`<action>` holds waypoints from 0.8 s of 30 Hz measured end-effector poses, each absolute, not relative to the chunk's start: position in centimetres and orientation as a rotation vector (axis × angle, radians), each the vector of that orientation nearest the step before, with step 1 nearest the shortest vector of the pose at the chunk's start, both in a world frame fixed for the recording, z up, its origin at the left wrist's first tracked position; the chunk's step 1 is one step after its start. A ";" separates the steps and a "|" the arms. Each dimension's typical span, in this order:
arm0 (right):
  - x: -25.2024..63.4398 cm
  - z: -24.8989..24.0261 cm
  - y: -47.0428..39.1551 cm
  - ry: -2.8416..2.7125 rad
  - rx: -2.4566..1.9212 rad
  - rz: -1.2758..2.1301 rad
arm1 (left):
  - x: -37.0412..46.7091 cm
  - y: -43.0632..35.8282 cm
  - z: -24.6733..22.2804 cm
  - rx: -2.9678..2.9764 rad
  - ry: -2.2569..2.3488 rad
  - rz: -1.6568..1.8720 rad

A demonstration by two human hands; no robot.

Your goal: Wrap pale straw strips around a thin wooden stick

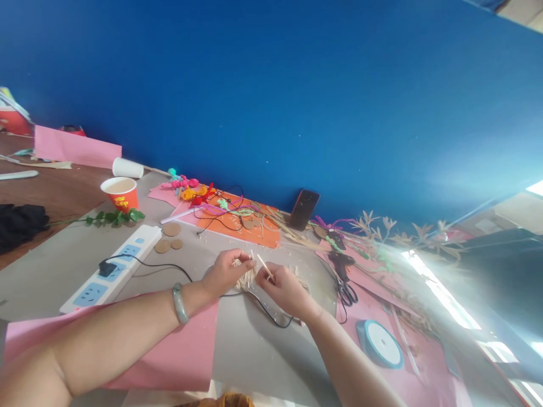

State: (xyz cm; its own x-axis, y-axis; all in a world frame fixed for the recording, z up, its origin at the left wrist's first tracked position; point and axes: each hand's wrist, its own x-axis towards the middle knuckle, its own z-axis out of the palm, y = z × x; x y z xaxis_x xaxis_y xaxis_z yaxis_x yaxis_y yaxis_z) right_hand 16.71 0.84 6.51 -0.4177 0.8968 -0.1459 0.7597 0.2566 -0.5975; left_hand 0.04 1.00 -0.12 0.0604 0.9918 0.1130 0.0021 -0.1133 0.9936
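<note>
My right hand (pixel 286 291) is closed, and a short pale wooden stick (pixel 264 264) juts up from between its thumb and fingers. Close by on the left, my left hand (pixel 231 272) has its thumb and fingertips pinched together; whatever they hold is too small to make out. A jade-like bangle (pixel 180 304) circles the left wrist. Beneath and between both hands lies a pile of pale wooden sticks (pixel 246 280), partly covered by them. A black cable (pixel 269 314) runs across the grey table mat (pixel 250 353) just under the hands.
Left are a white power strip (pixel 116 270), several round wooden slices (pixel 171 229), a red paper cup (pixel 123 195) and a green sprig (pixel 114 217). A phone (pixel 304 210) leans against the blue wall. Right are a glue gun (pixel 340 263), black-handled scissors (pixel 348 293) and a tape roll (pixel 380 343).
</note>
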 end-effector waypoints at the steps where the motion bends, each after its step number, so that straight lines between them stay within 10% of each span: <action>1: 16.7 6.3 0.8 -2.300 -1.545 0.905 | 0.0 1.0 0.0 1.347 1.103 1.237; 24: 17.1 7.2 0.6 -2.025 -1.533 0.974 | 0.4 0.4 0.2 1.401 0.997 1.219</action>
